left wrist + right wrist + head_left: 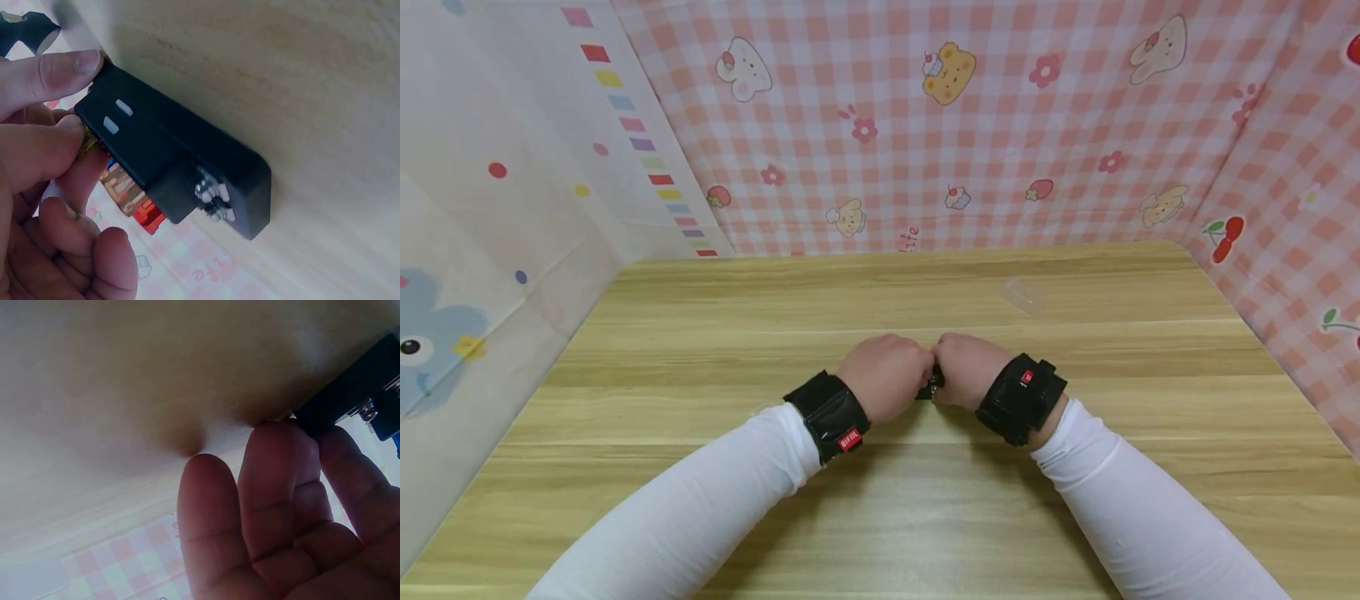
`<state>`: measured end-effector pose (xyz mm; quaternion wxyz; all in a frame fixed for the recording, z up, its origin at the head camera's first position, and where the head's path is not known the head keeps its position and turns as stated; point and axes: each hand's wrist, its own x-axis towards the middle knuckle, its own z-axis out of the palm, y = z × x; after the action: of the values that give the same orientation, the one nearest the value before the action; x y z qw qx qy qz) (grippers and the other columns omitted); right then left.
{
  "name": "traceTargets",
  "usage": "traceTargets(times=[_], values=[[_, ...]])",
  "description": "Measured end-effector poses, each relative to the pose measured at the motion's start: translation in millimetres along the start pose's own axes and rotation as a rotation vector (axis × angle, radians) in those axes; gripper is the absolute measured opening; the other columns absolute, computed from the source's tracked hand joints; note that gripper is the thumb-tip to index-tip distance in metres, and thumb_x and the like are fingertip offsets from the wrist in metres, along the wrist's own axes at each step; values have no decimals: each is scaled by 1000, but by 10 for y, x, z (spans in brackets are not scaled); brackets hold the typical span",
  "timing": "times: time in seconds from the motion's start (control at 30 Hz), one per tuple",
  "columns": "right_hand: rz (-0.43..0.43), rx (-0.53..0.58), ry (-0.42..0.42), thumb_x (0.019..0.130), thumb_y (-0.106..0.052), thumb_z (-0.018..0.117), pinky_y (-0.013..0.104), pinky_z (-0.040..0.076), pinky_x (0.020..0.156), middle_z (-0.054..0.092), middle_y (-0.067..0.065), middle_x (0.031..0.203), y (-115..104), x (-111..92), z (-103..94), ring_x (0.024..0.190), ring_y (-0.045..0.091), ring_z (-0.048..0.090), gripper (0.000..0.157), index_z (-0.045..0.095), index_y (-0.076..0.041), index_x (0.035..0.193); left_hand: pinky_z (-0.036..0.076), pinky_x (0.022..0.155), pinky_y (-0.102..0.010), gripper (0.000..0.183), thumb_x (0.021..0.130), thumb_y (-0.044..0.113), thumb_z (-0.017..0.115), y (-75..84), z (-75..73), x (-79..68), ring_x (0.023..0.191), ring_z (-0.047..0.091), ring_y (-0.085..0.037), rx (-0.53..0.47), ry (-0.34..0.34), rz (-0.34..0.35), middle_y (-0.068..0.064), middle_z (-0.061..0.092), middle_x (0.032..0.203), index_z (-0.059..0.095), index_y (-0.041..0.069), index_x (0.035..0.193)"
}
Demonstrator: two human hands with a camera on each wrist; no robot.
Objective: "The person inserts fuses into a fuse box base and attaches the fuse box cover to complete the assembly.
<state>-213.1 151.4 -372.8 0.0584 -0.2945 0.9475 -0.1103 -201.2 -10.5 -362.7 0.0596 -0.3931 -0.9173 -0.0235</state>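
Near the middle of the table, both hands meet over a small black plastic device (931,383), mostly hidden by them in the head view. The left wrist view shows its long body (181,137) with two pale slots, a stepped end and shiny metal parts (212,194). My left hand (887,379) grips one end, its thumb and finger pressed close to a small golden bit (89,142). A colourful red-and-brown patch (134,200) shows behind the body. At the device's other end, my right hand (970,369) holds it between thumb and curled fingers (269,487).
A clear plastic piece (1024,295) lies on the wood-grain table (887,517) at the back right. Patterned cloth walls (955,150) rise behind and at both sides. Black straps (831,417) circle both wrists.
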Motion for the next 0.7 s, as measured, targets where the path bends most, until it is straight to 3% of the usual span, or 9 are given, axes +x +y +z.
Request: traceTargets(times=[0.5,0.7], values=[[-42,-20,17,65,-13,77,30,42,58,54,1,76,38,11,36,62,16,46,16,66,-11,77,45,58,-29,17,79,7,66,-9,-6,31,60,46,-10,56,-31,83,9,52,65,57,18,70],[-44,-29,18,66,-13,76,30,43,60,54,1,76,43,20,43,63,16,47,16,67,-11,78,46,60,-30,16,83,10,65,-33,9,18,62,47,-10,57,-24,83,8,52,66,58,17,71]])
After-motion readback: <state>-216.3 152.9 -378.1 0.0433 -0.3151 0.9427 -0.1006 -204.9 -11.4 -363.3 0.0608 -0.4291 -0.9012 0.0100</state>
